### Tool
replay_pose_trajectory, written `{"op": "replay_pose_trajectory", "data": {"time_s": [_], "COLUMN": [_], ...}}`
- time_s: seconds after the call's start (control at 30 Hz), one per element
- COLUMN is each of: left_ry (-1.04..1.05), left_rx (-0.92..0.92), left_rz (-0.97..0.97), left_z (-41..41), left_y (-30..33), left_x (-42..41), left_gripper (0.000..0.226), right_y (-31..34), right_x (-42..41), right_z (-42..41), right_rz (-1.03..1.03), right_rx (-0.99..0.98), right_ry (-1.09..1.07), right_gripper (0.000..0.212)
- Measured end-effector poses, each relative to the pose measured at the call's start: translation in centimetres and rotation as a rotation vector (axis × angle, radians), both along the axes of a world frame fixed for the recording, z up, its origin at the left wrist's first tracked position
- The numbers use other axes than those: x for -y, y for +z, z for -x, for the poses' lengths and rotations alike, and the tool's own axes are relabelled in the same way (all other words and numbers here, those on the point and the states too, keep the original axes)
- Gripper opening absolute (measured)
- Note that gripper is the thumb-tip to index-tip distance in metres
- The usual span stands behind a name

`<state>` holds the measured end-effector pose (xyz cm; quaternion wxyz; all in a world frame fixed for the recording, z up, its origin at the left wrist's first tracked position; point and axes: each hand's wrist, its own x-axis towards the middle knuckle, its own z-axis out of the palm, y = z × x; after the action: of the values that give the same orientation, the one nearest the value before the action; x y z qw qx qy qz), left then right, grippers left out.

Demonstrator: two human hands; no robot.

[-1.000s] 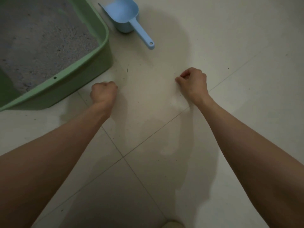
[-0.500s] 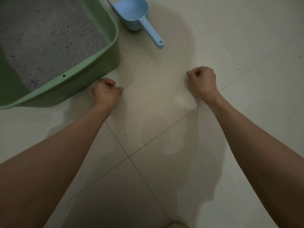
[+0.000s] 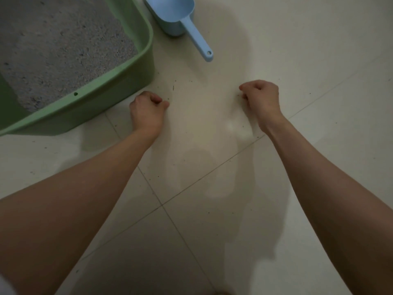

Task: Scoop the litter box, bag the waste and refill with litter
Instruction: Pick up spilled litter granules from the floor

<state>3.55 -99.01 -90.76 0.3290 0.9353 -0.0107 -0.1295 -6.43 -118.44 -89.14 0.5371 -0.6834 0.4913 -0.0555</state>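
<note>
A green litter box [image 3: 119, 69] with grey litter [image 3: 53, 50] in it sits at the upper left on the tiled floor. Beside its far right corner lies a light blue scoop [image 3: 176, 15], handle pointing toward me. My left hand [image 3: 146, 111] is curled just off the box's near corner. My right hand [image 3: 262, 99] is curled farther right. Between them stretches a thin, clear plastic bag [image 3: 204, 124], faint against the floor, and each hand pinches one side of it.
Pale floor tiles [image 3: 319, 60] with grout lines run all around. Small dark litter grains are scattered near the box corner and around the tile joint [image 3: 161, 205]. My arms' shadows fall across the middle.
The view has swung left, so the box and scoop sit lower and farther right in frame. My left hand has come closer to the box corner. Both hands keep their pinch.
</note>
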Motion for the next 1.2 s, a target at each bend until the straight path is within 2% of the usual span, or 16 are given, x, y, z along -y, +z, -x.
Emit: {"op": "replay_pose_trajectory", "data": {"time_s": [0.07,0.17,0.47,0.57,0.67,0.8,0.87,0.97,1.03,1.07,1.2], "left_ry": [0.006,-0.03,-0.089,-0.098,0.033,0.274,0.303,0.325,0.311,0.296,0.285], "left_rx": [0.011,0.023,-0.017,-0.06,-0.224,-0.518,-0.568,-0.55,-0.547,-0.548,-0.535], "left_rz": [0.002,-0.008,-0.023,-0.018,0.15,0.57,0.662,0.76,0.797,0.805,0.794], "left_z": [-0.1,-0.2,-0.5,-0.4,0.0,1.6,2.5,3.2,3.7,4.0,5.2], "left_y": [0.0,0.0,0.4,0.8,1.2,2.5,3.1,3.6,4.1,4.4,5.4], "left_x": [0.3,0.7,1.3,1.2,0.1,-3.0,-4.8,-7.6,-9.5,-10.4,-14.2], "left_gripper": [0.022,0.02,0.019,0.019,0.01,0.022,0.023,0.029,0.031,0.03,0.024], "right_y": [-0.2,-0.6,-0.4,-0.6,-1.0,-0.7,-0.5,0.1,0.7,1.0,2.0], "right_x": [-0.1,-0.2,-0.5,-0.4,-0.6,-1.1,-1.2,-1.7,-3.5,-5.0,-12.2], "right_z": [-0.2,-0.4,-0.6,-0.6,-0.6,-0.7,-0.7,-0.6,-0.5,-0.3,1.9], "right_rz": [0.208,0.327,0.403,0.422,0.424,0.415,0.414,0.418,0.327,0.21,-0.645], "right_rx": [-0.123,-0.194,-0.219,-0.219,-0.223,-0.269,-0.307,-0.339,-0.264,-0.171,0.209], "right_ry": [0.149,0.223,0.278,0.226,0.173,0.154,0.184,0.248,0.218,0.161,-0.192], "right_gripper": [0.013,0.019,0.021,0.02,0.021,0.024,0.025,0.024,0.034,0.037,0.023]}}
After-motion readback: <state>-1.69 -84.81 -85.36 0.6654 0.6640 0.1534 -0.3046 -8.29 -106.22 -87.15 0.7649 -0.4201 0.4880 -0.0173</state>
